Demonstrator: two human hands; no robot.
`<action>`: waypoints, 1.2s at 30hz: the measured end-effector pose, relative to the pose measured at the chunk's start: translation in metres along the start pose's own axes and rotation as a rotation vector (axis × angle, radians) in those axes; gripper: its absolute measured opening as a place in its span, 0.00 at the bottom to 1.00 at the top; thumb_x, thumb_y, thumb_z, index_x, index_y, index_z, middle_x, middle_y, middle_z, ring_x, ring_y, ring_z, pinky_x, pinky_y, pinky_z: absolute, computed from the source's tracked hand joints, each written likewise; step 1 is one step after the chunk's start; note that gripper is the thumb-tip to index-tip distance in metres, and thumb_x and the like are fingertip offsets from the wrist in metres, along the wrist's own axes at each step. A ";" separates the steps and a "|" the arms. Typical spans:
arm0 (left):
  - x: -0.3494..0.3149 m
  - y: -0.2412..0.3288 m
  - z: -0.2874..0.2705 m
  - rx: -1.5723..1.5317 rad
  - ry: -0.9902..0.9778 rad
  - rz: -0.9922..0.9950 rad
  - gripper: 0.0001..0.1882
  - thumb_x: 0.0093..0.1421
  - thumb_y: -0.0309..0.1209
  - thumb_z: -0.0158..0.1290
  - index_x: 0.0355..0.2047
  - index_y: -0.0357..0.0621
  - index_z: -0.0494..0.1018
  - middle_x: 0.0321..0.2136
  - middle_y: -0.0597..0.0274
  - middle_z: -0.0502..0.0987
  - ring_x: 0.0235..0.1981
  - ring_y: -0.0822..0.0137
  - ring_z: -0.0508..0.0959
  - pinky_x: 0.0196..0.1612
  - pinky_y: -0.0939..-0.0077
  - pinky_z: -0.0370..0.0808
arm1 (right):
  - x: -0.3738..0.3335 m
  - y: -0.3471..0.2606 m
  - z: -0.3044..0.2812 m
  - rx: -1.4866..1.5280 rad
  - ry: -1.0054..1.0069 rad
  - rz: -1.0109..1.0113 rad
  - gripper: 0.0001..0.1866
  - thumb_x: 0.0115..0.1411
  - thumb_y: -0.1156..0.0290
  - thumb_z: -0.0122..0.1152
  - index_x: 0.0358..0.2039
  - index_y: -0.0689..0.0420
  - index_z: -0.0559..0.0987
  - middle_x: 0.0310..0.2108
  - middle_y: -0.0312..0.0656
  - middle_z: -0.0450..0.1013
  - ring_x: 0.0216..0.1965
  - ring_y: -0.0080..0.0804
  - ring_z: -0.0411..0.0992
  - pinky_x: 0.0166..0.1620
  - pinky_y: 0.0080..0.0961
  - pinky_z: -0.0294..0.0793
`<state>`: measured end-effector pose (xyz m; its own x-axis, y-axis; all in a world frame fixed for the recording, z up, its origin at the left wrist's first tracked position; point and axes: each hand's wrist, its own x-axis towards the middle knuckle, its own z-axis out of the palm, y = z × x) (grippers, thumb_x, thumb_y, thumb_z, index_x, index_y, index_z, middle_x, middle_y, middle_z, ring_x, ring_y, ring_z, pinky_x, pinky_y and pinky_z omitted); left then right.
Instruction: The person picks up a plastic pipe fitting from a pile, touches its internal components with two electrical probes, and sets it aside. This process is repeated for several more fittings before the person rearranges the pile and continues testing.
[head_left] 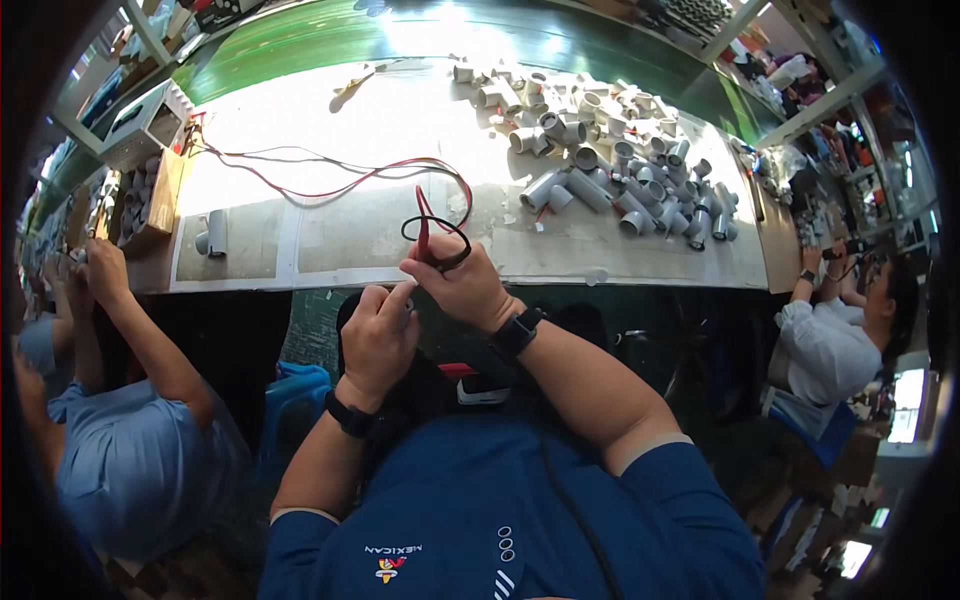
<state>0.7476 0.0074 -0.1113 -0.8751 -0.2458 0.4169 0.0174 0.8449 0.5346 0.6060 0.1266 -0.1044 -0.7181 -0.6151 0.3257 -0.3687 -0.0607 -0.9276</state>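
In front of my body, at the near table edge, my right hand [468, 287] grips a slim red-handled tool [423, 238]. Black and red wires [466, 190] loop up from it over the table. Close beside it, lower and to the left, my left hand [378, 342] is closed, its index finger touching or nearly touching the right thumb. A sliver of something grey [409, 306] shows at its fingers, and the rest is hidden by the hand.
Grey pipe fittings [590, 185] lie heaped on the right of the table [340, 245]. One fitting [217, 233] stands apart at left, near a wooden box [160, 205] of more fittings. A yellowish tool [352, 85] lies farther back. People work at left [140, 450] and right [830, 340].
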 end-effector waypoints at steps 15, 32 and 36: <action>0.007 0.001 -0.004 0.026 -0.053 -0.019 0.22 0.57 0.27 0.63 0.53 0.47 0.78 0.36 0.55 0.76 0.33 0.50 0.81 0.35 0.58 0.80 | 0.005 0.005 0.001 -0.010 -0.013 -0.083 0.06 0.64 0.73 0.71 0.36 0.61 0.84 0.27 0.41 0.80 0.29 0.26 0.78 0.34 0.26 0.76; 0.059 -0.032 -0.071 0.061 0.119 -0.179 0.26 0.59 0.31 0.66 0.57 0.44 0.73 0.44 0.50 0.79 0.37 0.50 0.83 0.38 0.60 0.81 | 0.017 0.009 -0.041 0.226 0.065 0.291 0.07 0.66 0.69 0.70 0.35 0.60 0.84 0.24 0.38 0.79 0.26 0.21 0.76 0.30 0.24 0.74; 0.120 -0.100 -0.106 0.046 -0.020 -0.545 0.29 0.60 0.34 0.68 0.59 0.40 0.71 0.46 0.42 0.80 0.44 0.51 0.83 0.47 0.60 0.80 | 0.014 0.002 -0.051 -0.094 0.019 0.148 0.08 0.66 0.69 0.71 0.35 0.61 0.84 0.23 0.36 0.78 0.26 0.19 0.75 0.30 0.23 0.73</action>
<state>0.6919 -0.1576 -0.0365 -0.7605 -0.6450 0.0746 -0.4616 0.6178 0.6365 0.5652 0.1575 -0.0921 -0.7794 -0.5969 0.1906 -0.3105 0.1037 -0.9449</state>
